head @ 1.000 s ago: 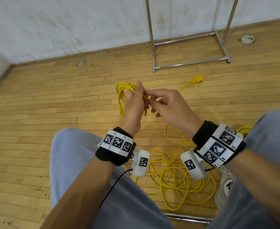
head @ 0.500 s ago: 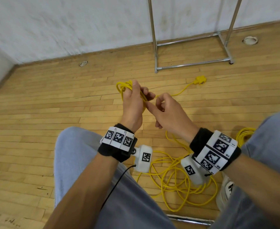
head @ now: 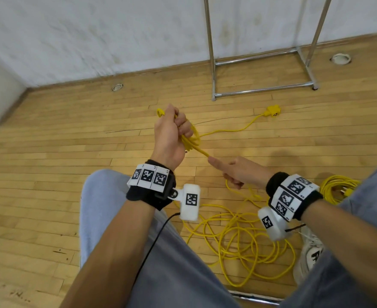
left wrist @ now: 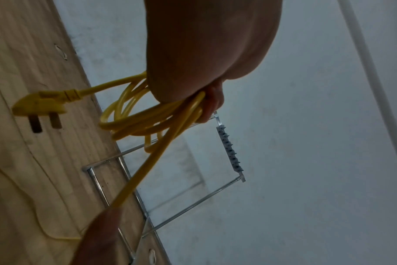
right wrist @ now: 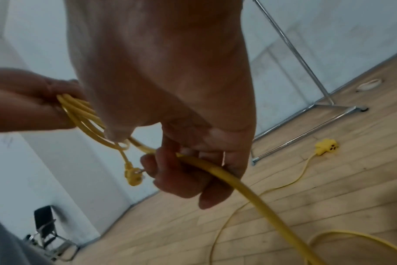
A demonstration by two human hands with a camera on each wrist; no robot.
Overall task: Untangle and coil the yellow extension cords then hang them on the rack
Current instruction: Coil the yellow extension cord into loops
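Observation:
My left hand (head: 172,127) grips a small coil of yellow cord (head: 190,138) above the floor; its plug (left wrist: 41,105) dangles from the coil in the left wrist view. A taut strand runs from the coil down to my right hand (head: 234,172), whose fingers (right wrist: 184,175) curl round the cord (right wrist: 238,182). Below my wrists the loose tangle of cord (head: 238,238) lies on the floor. One strand leads away to a yellow socket block (head: 273,110). The chrome rack (head: 261,92) stands by the wall, only its legs and base showing.
A second yellow cord bundle (head: 338,187) lies by my right knee. My knees in grey trousers (head: 107,214) flank the tangle, and a white shoe (head: 312,256) is at the lower right. Round floor sockets (head: 117,87) dot the wooden floor. A black chair (right wrist: 48,231) stands far left.
My right hand has slid down and to the right along the cord, away from the left hand, drawing a strand taut. The left hand has closed round the coil.

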